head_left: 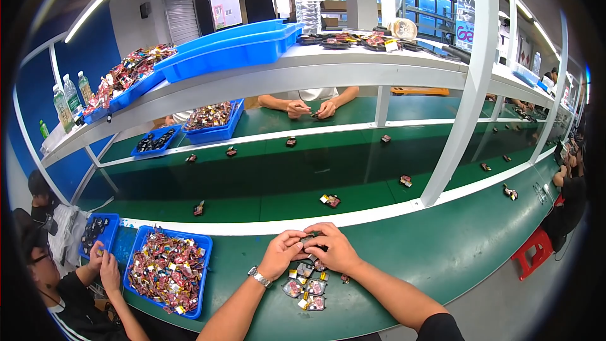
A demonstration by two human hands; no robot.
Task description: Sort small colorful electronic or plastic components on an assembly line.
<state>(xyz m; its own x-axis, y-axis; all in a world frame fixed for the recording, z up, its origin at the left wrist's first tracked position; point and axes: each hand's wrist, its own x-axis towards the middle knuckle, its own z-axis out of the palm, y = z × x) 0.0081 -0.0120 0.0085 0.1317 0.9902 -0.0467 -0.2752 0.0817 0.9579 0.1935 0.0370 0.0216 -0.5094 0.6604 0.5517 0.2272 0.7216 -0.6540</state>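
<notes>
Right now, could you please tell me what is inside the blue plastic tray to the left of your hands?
The blue plastic tray is heaped with small red and gold wrapped pieces; the heap hides its bottom and whatever lies lower down.

On the green counter (pixel 442 246), the left hand (pixel 282 254) and right hand (pixel 334 249) meet, pinching a small dark part (pixel 310 240) between them. Small packaged pieces (pixel 306 287) lie just below, and a blue plastic tray (pixel 201 278) of red-wrapped pieces sits to the left.
</notes>
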